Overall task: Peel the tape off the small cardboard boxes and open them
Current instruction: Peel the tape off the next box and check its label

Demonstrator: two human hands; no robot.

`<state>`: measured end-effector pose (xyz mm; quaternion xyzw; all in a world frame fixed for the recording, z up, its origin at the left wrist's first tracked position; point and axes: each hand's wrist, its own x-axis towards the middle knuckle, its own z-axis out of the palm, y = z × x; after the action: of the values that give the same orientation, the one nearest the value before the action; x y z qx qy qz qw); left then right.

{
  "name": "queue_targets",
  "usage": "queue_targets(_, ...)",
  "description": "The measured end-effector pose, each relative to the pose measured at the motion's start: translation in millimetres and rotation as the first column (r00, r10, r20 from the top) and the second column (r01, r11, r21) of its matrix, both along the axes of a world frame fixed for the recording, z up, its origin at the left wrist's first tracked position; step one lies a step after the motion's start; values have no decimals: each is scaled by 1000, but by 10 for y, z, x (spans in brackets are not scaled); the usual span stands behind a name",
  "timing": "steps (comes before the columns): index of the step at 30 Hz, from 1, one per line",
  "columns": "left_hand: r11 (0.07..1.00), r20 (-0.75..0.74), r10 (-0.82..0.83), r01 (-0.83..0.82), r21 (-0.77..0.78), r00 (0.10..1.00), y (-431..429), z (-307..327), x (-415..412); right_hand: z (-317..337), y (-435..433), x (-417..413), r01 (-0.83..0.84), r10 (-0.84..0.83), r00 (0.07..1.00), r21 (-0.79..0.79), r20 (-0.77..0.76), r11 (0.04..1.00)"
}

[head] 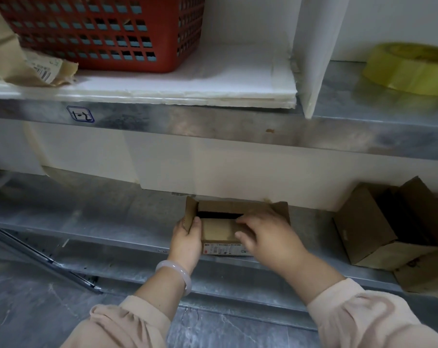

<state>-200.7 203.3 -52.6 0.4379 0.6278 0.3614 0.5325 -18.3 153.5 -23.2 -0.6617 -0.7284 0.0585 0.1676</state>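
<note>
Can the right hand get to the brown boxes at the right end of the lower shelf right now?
Probably yes. The right hand lies on the small box, and the stretch of lower shelf between it and the brown boxes looks bare.

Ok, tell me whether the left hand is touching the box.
Touching. The head view shows the left hand gripping the box at its left end, thumb wrapped round the raised flap.

Shelf sticker [80, 114]: handwritten "1-2"; box label [224, 248] illegible.
</note>
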Motion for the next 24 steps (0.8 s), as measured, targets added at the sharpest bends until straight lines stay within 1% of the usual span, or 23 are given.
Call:
queue_targets(2, 1000, 53, 6, -5, -16, 999, -28, 44, 15, -78, 20, -30, 27, -11, 994, -141, 108, 990)
queue_targets(4, 1000, 59, -7, 8, -10, 998, -42, 80, 4, -92, 18, -32, 69, -43, 989, -193, 138, 979)
queue_targets(6, 999, 42, -33, 33, -3, 999, -25, 57, -13, -73, 22, -3, 69, -47, 989, -147, 142, 987)
queue_targets(9, 1000, 51, -21, 22, -17, 998, -4, 46, -50, -29, -24, 20, 5, -2, 996, -39, 87, 999)
queue_targets(11, 999, 110, -15, 20, -43, 994, 7, 75, -68, 15, -90, 32, -16, 15, 997, 14, 78, 1000)
queue_targets(13, 998, 182, -5, 17, -65, 983, 5, 118, -104, 50, -150, 53, 5, -7, 997, 24, 72, 1000)
queue_targets(15, 999, 258, -1, 12, -44, 966, 7, 143, -166, 74, -172, 105, 97, -97, 995, -15, -35, 995)
queue_targets(17, 999, 307, -40, 35, 22, 951, 9, 156, -210, 103, -161, 164, 187, -195, 959, -56, -204, 981)
queue_targets(19, 998, 289, -52, 38, 55, 956, -2, 174, -225, 131, -137, 216, 220, -243, 891, -105, -382, 970)
queue_targets(20, 999, 265, -37, 26, 47, 964, -9, 161, -231, 152, -131, 235, 229, -269, 833, -141, -484, 963)
queue_targets(21, 999, 265, -29, 21, 33, 964, -25, 169, -226, 180, -133, 246, 226, -293, 748, -186, -595, 956)
queue_targets(22, 1000, 286, -26, 26, 4, 958, -38, 158, -216, 200, -145, 252, 199, -311, 634, -239, -708, 950)
queue_targets(23, 998, 315, -37, 49, -32, 948, -61, 154, -195, 220, -163, 250, 153, -320, 500, -282, -804, 947)
queue_targets(24, 995, 343, -53, 79, -64, 938, -97, 167, -157, 218, -182, 253, 119, -331, 386, -309, -861, 944)
